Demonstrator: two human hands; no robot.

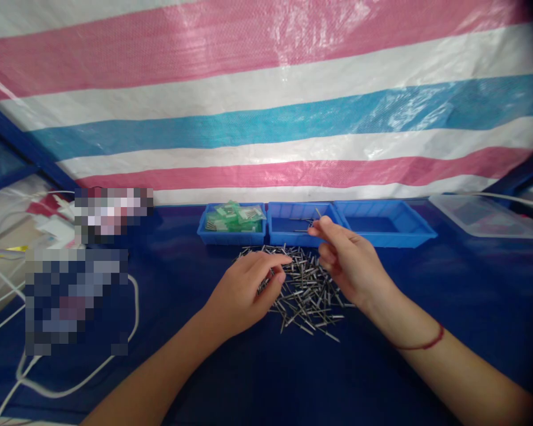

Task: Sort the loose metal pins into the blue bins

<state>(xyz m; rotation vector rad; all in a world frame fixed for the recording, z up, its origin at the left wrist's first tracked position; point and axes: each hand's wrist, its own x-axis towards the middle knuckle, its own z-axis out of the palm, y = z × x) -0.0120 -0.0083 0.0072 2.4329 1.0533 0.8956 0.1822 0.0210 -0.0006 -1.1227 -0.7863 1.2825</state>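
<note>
While a thin metal pin [318, 212] is pinched by the right hand [353, 255] at the middle bin [288, 238], the left hand [244, 285] is half-curled over the pin pile [308, 290] on the table [284, 381], any grip indeterminable. Pins judged light, stiff, maybe slick; best grasped mid-shank.

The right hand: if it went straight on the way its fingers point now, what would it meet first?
Probably the middle blue bin, just ahead of the right hand. Its height is hard to judge; if it passed above the bin, the striped sheet behind would come next.
</note>
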